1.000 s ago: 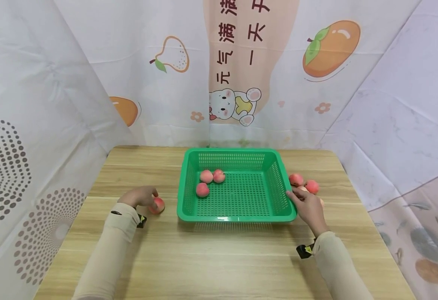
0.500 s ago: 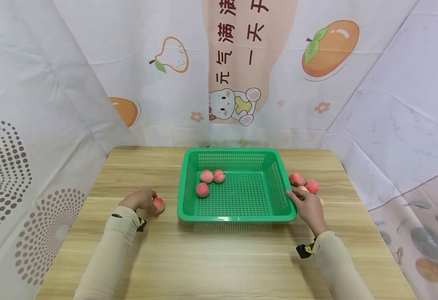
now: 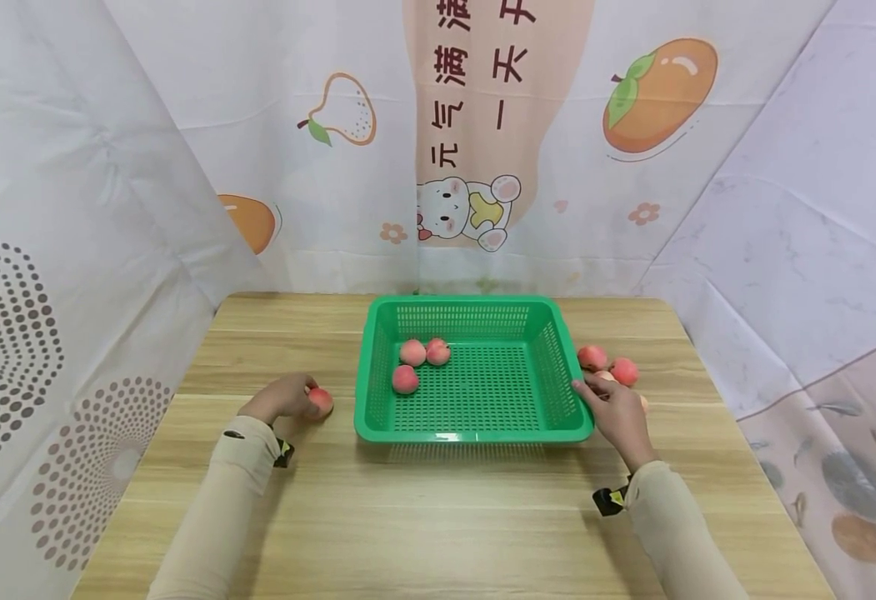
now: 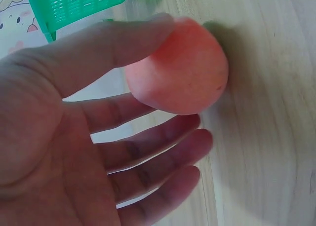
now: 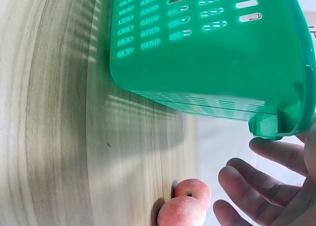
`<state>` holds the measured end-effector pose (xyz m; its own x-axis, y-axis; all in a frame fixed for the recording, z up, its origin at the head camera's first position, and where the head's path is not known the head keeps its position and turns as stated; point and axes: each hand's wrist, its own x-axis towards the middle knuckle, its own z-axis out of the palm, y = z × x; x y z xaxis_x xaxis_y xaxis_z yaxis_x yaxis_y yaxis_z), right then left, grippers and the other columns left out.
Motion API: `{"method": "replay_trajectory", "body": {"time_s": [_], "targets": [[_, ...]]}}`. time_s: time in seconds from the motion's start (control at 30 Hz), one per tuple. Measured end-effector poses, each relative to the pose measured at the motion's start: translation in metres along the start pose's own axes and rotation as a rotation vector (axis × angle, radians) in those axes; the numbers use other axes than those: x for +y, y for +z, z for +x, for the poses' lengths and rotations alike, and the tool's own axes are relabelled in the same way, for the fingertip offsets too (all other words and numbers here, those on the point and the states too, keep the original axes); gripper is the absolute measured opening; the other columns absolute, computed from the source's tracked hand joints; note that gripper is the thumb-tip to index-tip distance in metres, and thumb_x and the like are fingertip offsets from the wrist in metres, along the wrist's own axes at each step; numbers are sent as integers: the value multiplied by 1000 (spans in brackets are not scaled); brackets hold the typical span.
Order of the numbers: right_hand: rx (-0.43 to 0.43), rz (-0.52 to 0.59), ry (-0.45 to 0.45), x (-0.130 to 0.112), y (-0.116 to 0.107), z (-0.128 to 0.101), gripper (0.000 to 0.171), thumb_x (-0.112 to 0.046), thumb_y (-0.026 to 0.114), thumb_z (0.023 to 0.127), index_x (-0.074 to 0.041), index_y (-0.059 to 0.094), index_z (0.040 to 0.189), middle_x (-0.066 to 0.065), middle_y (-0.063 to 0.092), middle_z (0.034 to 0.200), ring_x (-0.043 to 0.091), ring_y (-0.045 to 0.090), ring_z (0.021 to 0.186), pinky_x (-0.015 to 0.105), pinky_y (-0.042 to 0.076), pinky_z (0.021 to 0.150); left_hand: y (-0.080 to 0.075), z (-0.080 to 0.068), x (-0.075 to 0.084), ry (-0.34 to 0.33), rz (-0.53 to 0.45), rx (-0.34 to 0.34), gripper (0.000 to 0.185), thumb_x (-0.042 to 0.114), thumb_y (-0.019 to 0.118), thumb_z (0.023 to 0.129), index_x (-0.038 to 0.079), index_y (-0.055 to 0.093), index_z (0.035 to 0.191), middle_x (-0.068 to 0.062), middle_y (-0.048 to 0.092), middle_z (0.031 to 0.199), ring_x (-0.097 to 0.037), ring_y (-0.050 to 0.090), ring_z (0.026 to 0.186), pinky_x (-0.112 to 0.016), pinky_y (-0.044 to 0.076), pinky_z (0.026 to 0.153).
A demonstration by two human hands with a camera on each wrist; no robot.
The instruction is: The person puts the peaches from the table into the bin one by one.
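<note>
Fruit-print curtains hang behind a wooden table [image 3: 438,517], where a green basket [image 3: 475,429] sits at mid-frame with three peaches [image 3: 405,379] grouped in its left half; the rest of the basket floor is bare

Left of the basket, the left hand [image 3: 282,397] cups a single peach [image 3: 322,400] that rests on the wood. The left wrist view shows the thumb laid over the top of this peach [image 4: 180,73] while the other fingers [image 4: 163,152] lie loosely spread beneath and beside it, not yet closed round it, so the fruit looks touched rather than lifted

At the basket's lower right corner, the right hand [image 3: 618,412] touches the rim, fingers relaxed and slightly apart, gripping nothing that the pictures show. The right wrist view shows those fingers [image 5: 256,186] just beside the basket corner [image 5: 269,125], with two loose peaches [image 5: 187,204] on the table close by. The head view shows loose peaches [image 3: 608,367] right of the basket, a couple partly hidden behind the hand, so their count cannot be told

Judged from how things lie, the work is partly done: three peaches are in, one on the left is under the hand, and several on the right remain outside
</note>
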<state>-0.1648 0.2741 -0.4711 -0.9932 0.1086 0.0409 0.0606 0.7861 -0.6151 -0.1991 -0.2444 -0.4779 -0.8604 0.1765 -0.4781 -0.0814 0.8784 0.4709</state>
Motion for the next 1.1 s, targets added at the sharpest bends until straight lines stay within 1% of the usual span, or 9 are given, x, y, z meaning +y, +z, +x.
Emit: {"method": "replay_trajectory", "body": {"time_s": [0.1, 0.3, 0.4, 0.57, 0.7, 0.8, 0.97, 1.1], "targets": [[-3, -6, 2, 0, 0, 0, 49, -43, 56, 98, -4, 66, 125, 21, 70, 106, 26, 62, 85, 28, 46, 68, 1, 2, 0, 0, 3, 28, 55, 18, 72, 84, -5, 54, 129, -25, 60, 123, -34, 56, 106, -49, 48, 89], [-7, -9, 6, -1, 0, -1, 49, -43, 56, 98, -4, 66, 125, 21, 70, 109, 27, 63, 87, 29, 46, 68, 2, 2, 1, -2, -1, 51, 55, 18, 72, 83, -4, 55, 131, -24, 60, 123, -33, 56, 104, -47, 48, 87], [-5, -9, 4, -1, 0, -1, 49, -43, 55, 98, -4, 66, 125, 21, 70, 111, 26, 63, 87, 29, 46, 68, 3, 3, 1, 10, -6, 66, 55, 18, 72, 82, -6, 55, 129, -23, 62, 120, -32, 56, 102, -45, 47, 87], [-18, 0, 16, -1, 0, -2, 50, -44, 55, 98, -4, 65, 126, 21, 70, 109, 24, 62, 84, 28, 46, 66, 4, 4, 0, 19, -13, 94, 52, 19, 72, 82, -7, 58, 125, -21, 64, 114, -31, 56, 99, -45, 47, 86], [-13, 5, 24, -1, 1, -2, 49, -43, 56, 97, -5, 66, 126, 21, 71, 107, 28, 66, 91, 28, 49, 69, 3, 6, 0, 17, -22, 104, 53, 18, 71, 82, -8, 57, 126, -23, 63, 116, -32, 57, 100, -46, 47, 87], [-6, 6, 20, -1, 1, -2, 48, -43, 57, 97, -5, 66, 125, 20, 71, 105, 31, 67, 95, 29, 50, 69, 3, 6, 0, 20, -20, 108, 54, 17, 70, 82, -8, 56, 127, -24, 63, 118, -32, 57, 100, -46, 48, 86], [8, 0, 6, -1, 1, -1, 47, -41, 58, 97, -5, 67, 124, 18, 72, 102, 28, 66, 92, 28, 50, 69, 2, 7, 0, 30, -31, 134, 53, 19, 71, 82, -7, 57, 126, -23, 63, 115, -31, 58, 99, -44, 48, 84], [8, -6, -1, -2, 0, 0, 46, -40, 58, 98, -4, 67, 123, 17, 72, 100, 26, 66, 89, 27, 49, 67, -2, 6, 3, 28, -48, 155, 52, 21, 72, 83, -7, 57, 124, -23, 63, 116, -32, 59, 101, -44, 49, 84]]}}
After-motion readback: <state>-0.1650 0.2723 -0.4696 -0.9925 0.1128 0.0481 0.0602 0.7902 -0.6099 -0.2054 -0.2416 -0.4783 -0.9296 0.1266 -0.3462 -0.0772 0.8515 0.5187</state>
